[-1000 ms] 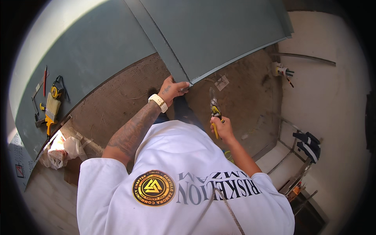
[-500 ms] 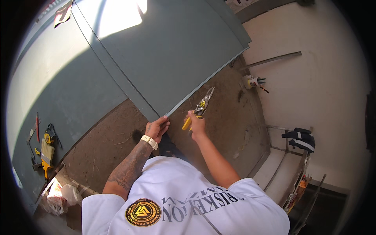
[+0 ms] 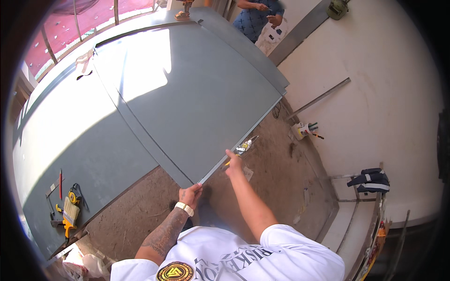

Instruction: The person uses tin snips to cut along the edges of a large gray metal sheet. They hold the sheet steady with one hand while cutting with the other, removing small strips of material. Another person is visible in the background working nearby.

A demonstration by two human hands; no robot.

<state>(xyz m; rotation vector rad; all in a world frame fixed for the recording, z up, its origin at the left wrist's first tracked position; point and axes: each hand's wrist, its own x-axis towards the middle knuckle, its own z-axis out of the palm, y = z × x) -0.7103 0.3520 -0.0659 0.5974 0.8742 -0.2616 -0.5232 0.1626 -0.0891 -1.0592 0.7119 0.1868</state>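
Observation:
A large grey sheet panel (image 3: pixel 201 89) lies in front of me, with a narrow folded edge along its near right side. My left hand (image 3: pixel 190 195) is closed at the panel's near corner, its fingers pinching the edge. In my right hand (image 3: pixel 233 165) is a pair of tin snips (image 3: pixel 243 147) with yellow handles, gripped at the handles. The snips' blades point away and to the right, beside the panel's right edge. Part of the handles is hidden by my fingers.
On the grey surface at left lie a paintbrush (image 3: pixel 71 213), a tape measure (image 3: pixel 72 195) and a red pencil (image 3: pixel 60 184). A white bucket (image 3: pixel 299 131) with tools stands by the wall. Another person (image 3: pixel 257 21) is at the far side. A dark jacket (image 3: pixel 370 181) hangs at right.
My view has tilted up, bringing the far side and another person into sight. My right hand has moved the snips away from me, close to the panel's edge. My left hand stays at the corner.

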